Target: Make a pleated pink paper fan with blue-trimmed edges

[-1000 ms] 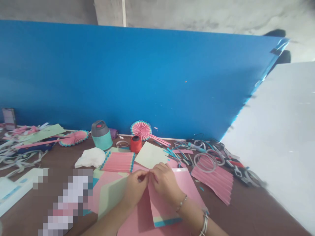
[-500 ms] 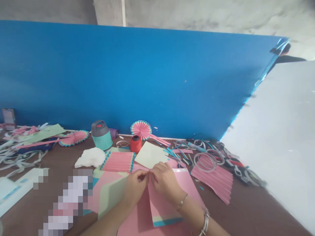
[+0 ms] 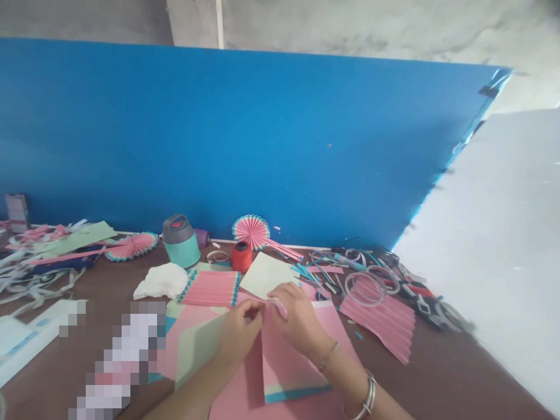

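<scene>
Both my hands meet over a pink paper sheet [image 3: 286, 367] with a pale and blue band along its near edge. My left hand [image 3: 238, 335] pinches the sheet's top edge with closed fingers. My right hand [image 3: 297, 318] pinches the same edge just to the right, where a small fold of pink paper curls over its fingers. A pale green sheet [image 3: 196, 350] lies under my left forearm. A pleated pink paper with blue edging [image 3: 212, 289] lies just beyond my hands.
A teal bottle [image 3: 180, 240], a red thread spool [image 3: 241, 256], a white crumpled cloth [image 3: 161, 280], finished pink paper fans [image 3: 250, 230] and tape rings [image 3: 363, 286] crowd the brown table [image 3: 437, 373]. A blue board [image 3: 262, 146] stands behind it. A white panel [image 3: 503, 245] runs along the right.
My right hand has shifted slightly up and right, lifting a small fold of the pink sheet's top edge. My left hand has stayed in place.
</scene>
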Demonstrator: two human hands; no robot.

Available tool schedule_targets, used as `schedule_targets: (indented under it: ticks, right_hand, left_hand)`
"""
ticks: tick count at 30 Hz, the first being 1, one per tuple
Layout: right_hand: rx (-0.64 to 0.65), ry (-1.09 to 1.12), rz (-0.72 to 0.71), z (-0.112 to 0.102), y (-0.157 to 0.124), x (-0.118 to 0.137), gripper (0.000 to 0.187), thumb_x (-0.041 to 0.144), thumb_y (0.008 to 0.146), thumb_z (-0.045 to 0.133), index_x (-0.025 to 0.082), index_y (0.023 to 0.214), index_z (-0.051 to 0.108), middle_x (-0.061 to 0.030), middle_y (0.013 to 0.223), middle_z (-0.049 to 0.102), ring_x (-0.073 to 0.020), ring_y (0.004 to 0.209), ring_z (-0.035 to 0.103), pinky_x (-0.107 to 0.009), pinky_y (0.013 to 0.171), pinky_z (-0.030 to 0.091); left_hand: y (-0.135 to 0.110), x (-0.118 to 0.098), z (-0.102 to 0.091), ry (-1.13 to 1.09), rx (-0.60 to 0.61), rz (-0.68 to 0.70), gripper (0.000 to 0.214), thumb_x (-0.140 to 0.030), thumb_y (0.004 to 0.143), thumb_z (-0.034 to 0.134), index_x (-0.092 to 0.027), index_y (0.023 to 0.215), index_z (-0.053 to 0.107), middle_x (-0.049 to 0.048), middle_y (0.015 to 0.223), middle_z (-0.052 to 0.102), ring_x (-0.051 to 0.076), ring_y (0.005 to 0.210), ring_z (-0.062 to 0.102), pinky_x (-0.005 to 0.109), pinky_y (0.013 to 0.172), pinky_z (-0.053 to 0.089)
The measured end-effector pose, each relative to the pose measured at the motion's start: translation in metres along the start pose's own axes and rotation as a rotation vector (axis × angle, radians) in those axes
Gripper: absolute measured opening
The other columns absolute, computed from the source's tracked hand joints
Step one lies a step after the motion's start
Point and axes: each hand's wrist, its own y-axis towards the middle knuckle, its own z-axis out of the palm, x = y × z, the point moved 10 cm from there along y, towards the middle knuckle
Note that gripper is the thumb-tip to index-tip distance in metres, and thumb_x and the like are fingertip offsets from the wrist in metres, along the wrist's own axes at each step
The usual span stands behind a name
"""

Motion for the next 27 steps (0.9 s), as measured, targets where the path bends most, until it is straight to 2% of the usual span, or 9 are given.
schedule_targets:
  ticks: [3,6,8,19,24,27]
  right_hand:
    - [-0.021,0.088,0.075,-0.002,0.001,-0.011,0.021,0.011,0.079,0.051,0.019,0.096,0.061,-0.0071,0.097,0.063,-0.0199,0.091,0.053,-0.031,0.077,0.036]
    - [0.083,0.15,0.178,0.012,0.0,-0.022,0.015,0.008,0.078,0.05,0.02,0.077,0.061,-0.0018,0.079,0.065,-0.0165,0.08,0.056,-0.028,0.073,0.036]
    - [0.107,0.155,0.223,0.015,0.0,-0.025,0.017,0.006,0.077,0.05,0.019,0.072,0.06,-0.0001,0.074,0.065,-0.0153,0.076,0.056,-0.027,0.071,0.035]
    - [0.15,0.096,0.226,0.016,-0.001,-0.024,0.015,0.007,0.08,0.051,0.018,0.075,0.06,0.001,0.076,0.065,-0.0135,0.078,0.056,-0.026,0.072,0.03]
    - [0.135,0.099,0.232,0.018,0.0,-0.025,0.015,0.006,0.078,0.051,0.018,0.074,0.059,0.0003,0.076,0.065,-0.0145,0.078,0.056,-0.027,0.071,0.029]
    - [0.132,0.078,0.219,0.017,0.0,-0.022,0.015,0.006,0.078,0.051,0.018,0.073,0.059,0.0002,0.075,0.064,-0.0144,0.077,0.056,-0.026,0.07,0.029]
  left_hand:
    - [0.001,-0.001,0.002,-0.042,0.006,0.026,0.018,-0.028,0.073,0.05,-0.017,0.072,0.064,0.0023,0.069,0.067,0.017,0.067,0.06,0.027,0.066,0.046]
    - [0.001,-0.002,0.004,-0.08,0.019,0.025,0.016,-0.028,0.072,0.051,-0.017,0.072,0.062,0.0015,0.067,0.064,0.016,0.065,0.058,0.026,0.064,0.045]
    - [0.001,-0.002,0.004,-0.09,0.025,0.018,0.016,-0.03,0.072,0.052,-0.016,0.071,0.061,0.0011,0.065,0.063,0.016,0.063,0.057,0.026,0.063,0.045]
    - [0.002,0.005,0.006,-0.136,0.084,-0.083,0.018,-0.026,0.07,0.051,-0.015,0.07,0.064,0.0026,0.067,0.066,0.018,0.066,0.059,0.027,0.063,0.044]
    - [0.004,0.012,0.014,-0.278,0.125,-0.102,0.02,-0.025,0.069,0.054,-0.014,0.083,0.064,0.0056,0.077,0.068,0.019,0.077,0.062,0.028,0.071,0.046]
    - [0.005,0.015,0.014,-0.181,0.116,-0.072,0.017,-0.028,0.073,0.053,-0.014,0.074,0.063,0.0027,0.068,0.065,0.017,0.068,0.059,0.025,0.063,0.044]
